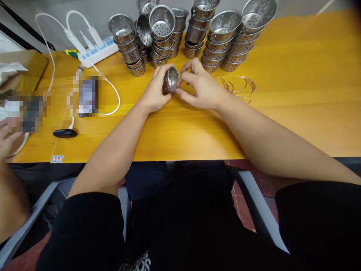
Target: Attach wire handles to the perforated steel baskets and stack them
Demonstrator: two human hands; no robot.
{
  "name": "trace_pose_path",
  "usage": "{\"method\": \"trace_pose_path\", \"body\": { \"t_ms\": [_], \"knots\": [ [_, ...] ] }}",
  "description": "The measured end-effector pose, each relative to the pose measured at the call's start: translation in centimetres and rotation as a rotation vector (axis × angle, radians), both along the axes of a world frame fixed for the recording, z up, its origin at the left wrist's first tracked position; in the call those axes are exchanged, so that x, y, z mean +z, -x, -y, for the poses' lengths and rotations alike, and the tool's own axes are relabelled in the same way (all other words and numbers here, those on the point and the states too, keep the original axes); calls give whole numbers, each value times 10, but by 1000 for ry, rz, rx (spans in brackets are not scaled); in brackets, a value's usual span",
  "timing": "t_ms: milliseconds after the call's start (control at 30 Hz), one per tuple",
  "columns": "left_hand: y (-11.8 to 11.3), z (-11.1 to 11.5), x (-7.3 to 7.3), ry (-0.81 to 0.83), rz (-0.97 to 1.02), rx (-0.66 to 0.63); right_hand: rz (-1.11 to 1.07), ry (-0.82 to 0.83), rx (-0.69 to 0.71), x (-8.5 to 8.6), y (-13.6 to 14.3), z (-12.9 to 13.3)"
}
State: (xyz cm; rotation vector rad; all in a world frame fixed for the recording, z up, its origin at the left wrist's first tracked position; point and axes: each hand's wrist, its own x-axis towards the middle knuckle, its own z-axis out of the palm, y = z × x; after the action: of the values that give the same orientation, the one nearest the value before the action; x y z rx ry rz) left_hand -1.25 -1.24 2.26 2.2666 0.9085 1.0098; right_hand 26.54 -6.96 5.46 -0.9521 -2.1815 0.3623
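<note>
My left hand point(153, 92) is wrapped around a small perforated metal cup point(173, 77), which is tipped on its side with its mouth towards my right hand. The fingers of my right hand point(202, 84) are curled in a pinch at the cup's rim; whatever lies between them is too small to make out. Just right of that hand, several thin curved metal wires point(248, 86) lie on the table. Behind both hands stand stacks of similar perforated cups point(220, 41), some of them leaning.
On the yellow wooden table point(180, 139), a white power strip point(98, 52) with plugged-in cables stands at the back left. A phone point(88, 96) and a black oval object point(64, 133) lie in front of it. At the left edge another person's hand point(7, 137) is near a blurred-out dark device.
</note>
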Motion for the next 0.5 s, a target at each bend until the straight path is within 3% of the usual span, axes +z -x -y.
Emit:
{"method": "trace_pose_path", "body": {
  "t_ms": [300,500],
  "knots": [
    [-5,5,8,2,-1,13,-82,21,-22,-10,-2,-13],
    [-6,0,4,-22,1,-14,-118,25,-33,-10,-6,-16]
  ]
}}
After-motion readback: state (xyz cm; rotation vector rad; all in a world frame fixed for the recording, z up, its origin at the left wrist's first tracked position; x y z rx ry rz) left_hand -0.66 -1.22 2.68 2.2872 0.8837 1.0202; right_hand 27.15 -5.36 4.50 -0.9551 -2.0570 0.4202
